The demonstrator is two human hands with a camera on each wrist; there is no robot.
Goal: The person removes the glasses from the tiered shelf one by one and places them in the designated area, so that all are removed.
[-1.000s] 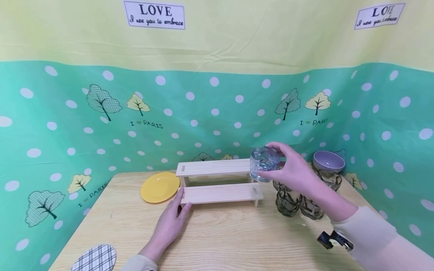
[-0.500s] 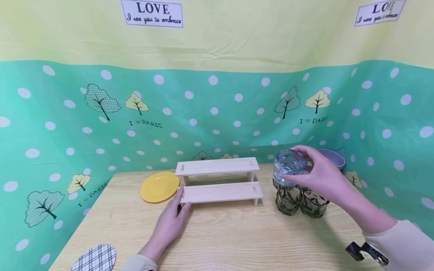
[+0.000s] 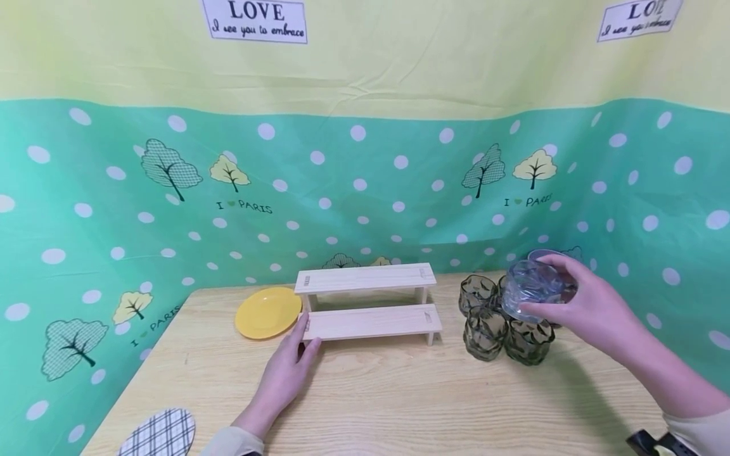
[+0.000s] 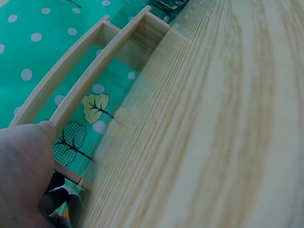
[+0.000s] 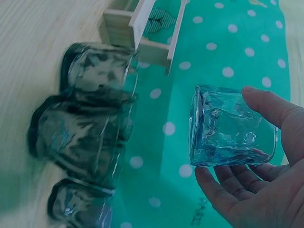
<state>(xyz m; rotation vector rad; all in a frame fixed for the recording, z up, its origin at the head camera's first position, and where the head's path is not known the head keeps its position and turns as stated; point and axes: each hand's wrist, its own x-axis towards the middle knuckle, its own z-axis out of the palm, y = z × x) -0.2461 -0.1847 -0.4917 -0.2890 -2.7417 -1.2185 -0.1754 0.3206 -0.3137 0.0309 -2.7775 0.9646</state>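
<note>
My right hand (image 3: 599, 310) holds a clear bluish glass tumbler (image 3: 533, 290) in the air, thumb on one side and fingers on the other. In the right wrist view the tumbler (image 5: 232, 128) is apart from a cluster of smoky grey glasses (image 5: 71, 128). From the head view, it overlaps the back of that same cluster (image 3: 485, 335) at the table's right. A two-tier wooden shelf (image 3: 371, 322) stands mid-table. My left hand (image 3: 282, 373) grips the left end of its lower tier, thumb at the front edge (image 4: 95, 69); its other fingers are partly hidden.
Left of the shelf lies a yellow plate (image 3: 268, 312). A purple bowl (image 3: 542, 254) shows only its rim behind the tumbler. At the front left is an oval plaid mat (image 3: 160, 434). Green dotted cloth (image 3: 359, 209) hangs along the table's back and sides.
My right hand has carried the clear tumbler rightward from beside the shelf's upper tier to over the smoky glasses. The left hand keeps its place on the shelf.
</note>
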